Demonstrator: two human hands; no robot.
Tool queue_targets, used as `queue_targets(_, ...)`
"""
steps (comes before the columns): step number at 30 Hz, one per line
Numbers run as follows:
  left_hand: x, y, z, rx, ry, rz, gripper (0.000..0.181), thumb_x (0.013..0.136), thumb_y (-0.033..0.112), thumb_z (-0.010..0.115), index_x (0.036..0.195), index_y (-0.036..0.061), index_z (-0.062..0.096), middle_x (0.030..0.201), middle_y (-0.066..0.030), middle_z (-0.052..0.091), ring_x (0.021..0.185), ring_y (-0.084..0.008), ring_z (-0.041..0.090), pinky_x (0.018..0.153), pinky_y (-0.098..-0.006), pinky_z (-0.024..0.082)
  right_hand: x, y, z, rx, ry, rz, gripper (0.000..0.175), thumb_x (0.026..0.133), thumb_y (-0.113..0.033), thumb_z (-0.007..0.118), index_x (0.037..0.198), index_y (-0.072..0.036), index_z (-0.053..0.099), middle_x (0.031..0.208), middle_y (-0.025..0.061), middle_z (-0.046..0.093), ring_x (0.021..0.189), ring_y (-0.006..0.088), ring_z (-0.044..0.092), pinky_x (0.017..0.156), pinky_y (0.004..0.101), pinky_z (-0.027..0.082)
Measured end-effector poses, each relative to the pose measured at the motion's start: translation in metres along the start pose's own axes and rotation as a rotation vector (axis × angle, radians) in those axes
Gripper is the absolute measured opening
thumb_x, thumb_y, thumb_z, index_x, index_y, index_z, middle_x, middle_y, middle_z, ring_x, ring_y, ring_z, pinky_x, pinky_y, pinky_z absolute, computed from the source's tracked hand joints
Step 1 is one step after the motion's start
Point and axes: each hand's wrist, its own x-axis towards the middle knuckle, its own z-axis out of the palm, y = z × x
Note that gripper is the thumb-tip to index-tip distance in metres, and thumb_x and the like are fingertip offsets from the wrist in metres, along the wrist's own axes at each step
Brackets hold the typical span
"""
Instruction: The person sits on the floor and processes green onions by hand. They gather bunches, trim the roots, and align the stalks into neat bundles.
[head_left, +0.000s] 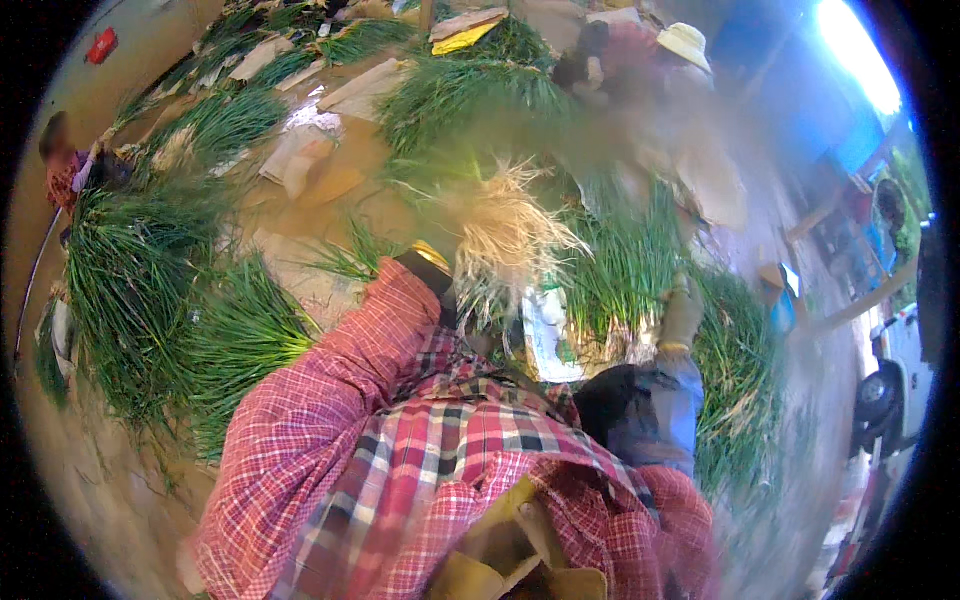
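Note:
My left arm, in a red checked sleeve (322, 375), reaches forward to a dark cuff with a yellow edge (429, 264). The left hand beyond it is not clearly visible. Just past this cuff is a bundle of pale stringy roots (510, 217), blurred at its far end. On the right, a blue sleeve (679, 420) leads to what looks like my right hand in a grey-green glove (679, 311). It lies against upright long-leaved greens (622, 262), like spring onions or chives; its fingers are blurred. Between the arms lies a white printed sack or sheet (551, 334).
Piles of greens lie at the left (142, 300), near left (244, 349) and right (739, 375). Cardboard pieces (296, 161) litter the brown ground. One person (71, 169) is at far left; another wears a pale hat (684, 45). A vehicle (896, 375) stands at far right.

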Motion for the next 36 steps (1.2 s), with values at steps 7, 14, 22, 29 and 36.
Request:
queue_targets(7, 0.005, 0.021, 0.006, 0.271, -0.242, 0.245, 0.036, 0.087, 0.026, 0.051, 0.115, 0.0034, 0.048, 0.108, -0.0141, 0.056, 0.095, -0.0232, 0.056, 0.082, -0.0371, 0.048, -0.070, -0.157, 0.088, -0.463, -0.725, -0.716, 0.045, 0.075, -0.017, 0.069, 0.116, -0.007, 0.056, 0.096, 0.0105, 0.065, 0.078, 0.0178, 0.061, 0.070, 0.0297, 0.050)
queue_targets(14, 0.001, 0.024, 0.021, -0.521, -0.229, -0.093, 0.039, 0.089, 0.031, 0.047, 0.116, 0.0029, 0.047, 0.109, -0.0149, 0.056, 0.095, -0.0244, 0.056, 0.081, -0.0388, 0.048, -0.082, -0.114, 0.139, -0.386, -0.724, -0.818, 0.026, 0.074, -0.016, 0.069, 0.095, -0.002, 0.065, 0.096, 0.0168, 0.065, 0.081, 0.0199, 0.063, 0.072, 0.0304, 0.050)
queue_targets(22, 0.063, 0.087, 0.018, 0.190, 0.042, 0.096, 0.038, 0.089, 0.030, 0.046, 0.116, 0.0030, 0.048, 0.110, -0.0146, 0.055, 0.095, -0.0248, 0.056, 0.081, -0.0392, 0.048, -0.103, -0.144, 0.077, 0.631, -0.756, -0.063, 0.016, 0.081, -0.020, 0.058, 0.079, -0.005, 0.062, 0.071, 0.0058, 0.058, 0.060, 0.0060, 0.053, 0.057, 0.0257, 0.048)
queue_targets(29, 0.092, 0.134, 0.030, 1.464, 0.117, 0.100, 0.037, 0.089, 0.029, 0.044, 0.116, 0.0031, 0.048, 0.111, -0.0144, 0.055, 0.095, -0.0251, 0.056, 0.081, -0.0395, 0.047, -0.053, -0.055, 0.072, -1.000, -0.948, -0.382, 0.058, 0.079, -0.036, 0.060, 0.122, 0.001, 0.047, 0.110, 0.0179, 0.058, 0.104, 0.0287, 0.055, 0.091, 0.0380, 0.041)
queue_targets(36, 0.085, 0.154, 0.088, 2.136, -0.384, 0.045, 0.037, 0.090, 0.028, 0.042, 0.116, 0.0032, 0.048, 0.111, -0.0142, 0.055, 0.096, -0.0255, 0.055, 0.081, -0.0398, 0.047, -0.011, -0.093, 0.122, -0.396, -0.690, -0.665, 0.034, 0.081, -0.032, 0.059, 0.100, -0.003, 0.060, 0.089, 0.0044, 0.060, 0.074, 0.0123, 0.055, 0.062, 0.0299, 0.044)
